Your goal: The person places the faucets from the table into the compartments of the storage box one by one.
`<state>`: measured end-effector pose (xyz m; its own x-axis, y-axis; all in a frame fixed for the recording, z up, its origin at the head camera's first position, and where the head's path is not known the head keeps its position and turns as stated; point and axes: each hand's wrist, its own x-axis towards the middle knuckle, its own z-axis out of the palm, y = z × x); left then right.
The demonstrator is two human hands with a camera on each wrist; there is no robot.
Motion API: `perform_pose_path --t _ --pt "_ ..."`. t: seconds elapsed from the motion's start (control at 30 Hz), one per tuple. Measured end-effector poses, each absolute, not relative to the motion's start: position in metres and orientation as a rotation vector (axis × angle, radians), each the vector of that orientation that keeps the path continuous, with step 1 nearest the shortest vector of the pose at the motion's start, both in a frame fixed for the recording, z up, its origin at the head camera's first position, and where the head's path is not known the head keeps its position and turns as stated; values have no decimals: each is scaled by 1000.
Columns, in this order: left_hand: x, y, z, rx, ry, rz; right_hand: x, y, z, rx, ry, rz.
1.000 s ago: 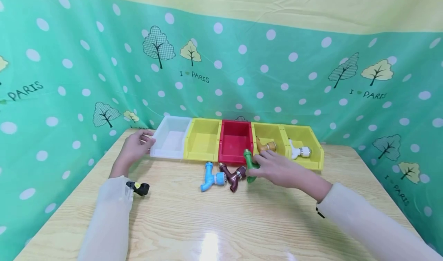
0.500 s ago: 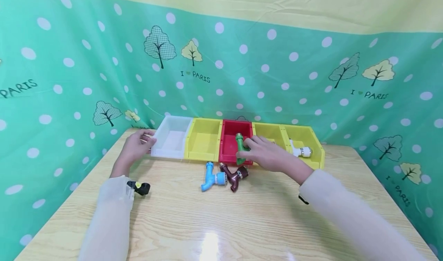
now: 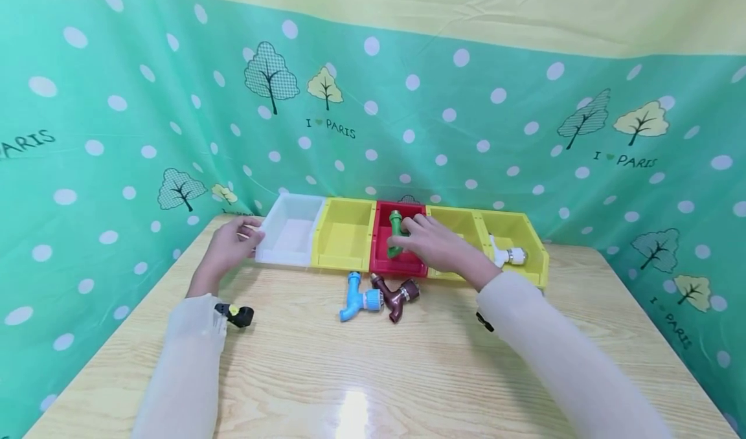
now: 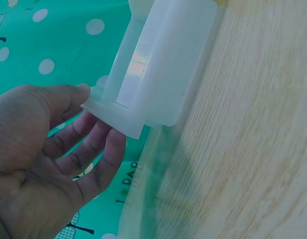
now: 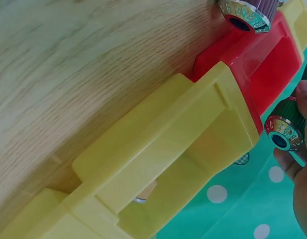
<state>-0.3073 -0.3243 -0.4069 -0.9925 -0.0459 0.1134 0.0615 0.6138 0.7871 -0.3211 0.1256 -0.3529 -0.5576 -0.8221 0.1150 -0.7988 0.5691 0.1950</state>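
Note:
My left hand (image 3: 229, 248) pinches the side edge of the translucent white bin (image 3: 283, 258), thumb on top and fingers below the lip in the left wrist view (image 4: 116, 119). My right hand (image 3: 438, 243) holds a green tap (image 3: 395, 226) over the red bin (image 3: 399, 269); its ribbed green knob (image 5: 288, 113) shows in the right wrist view. In front of the bins, a blue tap (image 3: 352, 302) and a maroon tap (image 3: 395, 298) lie side by side on the table. A white tap (image 3: 508, 256) lies in the rightmost yellow bin (image 3: 533, 276).
The bins stand in a joined row against a green dotted cloth (image 3: 350, 154). One yellow bin (image 3: 340, 261) sits between white and red. Another yellow bin (image 3: 451, 213), right of the red one, contains an orange piece (image 5: 147, 191), mostly hidden. The wooden table (image 3: 326, 368) extends in front.
My right hand has carried the green tap up from the table beside the maroon tap, leftward and back, over the red bin. My left hand has stayed at the white bin.

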Motion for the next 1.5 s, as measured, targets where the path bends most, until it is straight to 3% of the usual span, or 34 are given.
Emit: perform_pose_path --t 0.83,1.5 --pt "-310 -324 -407 -31 -2699 -1332 -356 99 -380 1242 -2795 -328" --pt "-310 -324 -406 -13 -2701 -1344 -360 88 -387 1177 -2939 -345"
